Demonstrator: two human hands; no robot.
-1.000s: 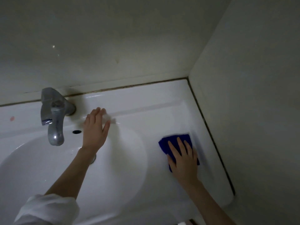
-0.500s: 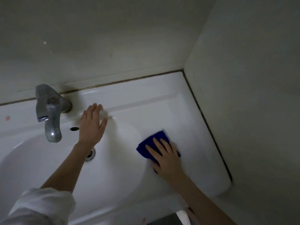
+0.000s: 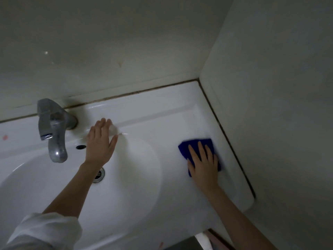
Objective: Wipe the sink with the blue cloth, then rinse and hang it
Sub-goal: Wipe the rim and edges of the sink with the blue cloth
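The right hand (image 3: 203,165) lies flat with its fingers straight and spread. It presses the blue cloth (image 3: 182,147) onto the flat right ledge of the white sink (image 3: 162,123), near the right edge by the side wall. The left hand (image 3: 100,143), open-palmed with fingers together, rests on the sink's back rim just right of the metal faucet (image 3: 54,130). The drain (image 3: 99,175) shows beside the left forearm.

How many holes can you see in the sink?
2. A small overflow hole sits just right of the faucet; the drain lies lower in the sink, partly behind the left forearm. More may hide there.
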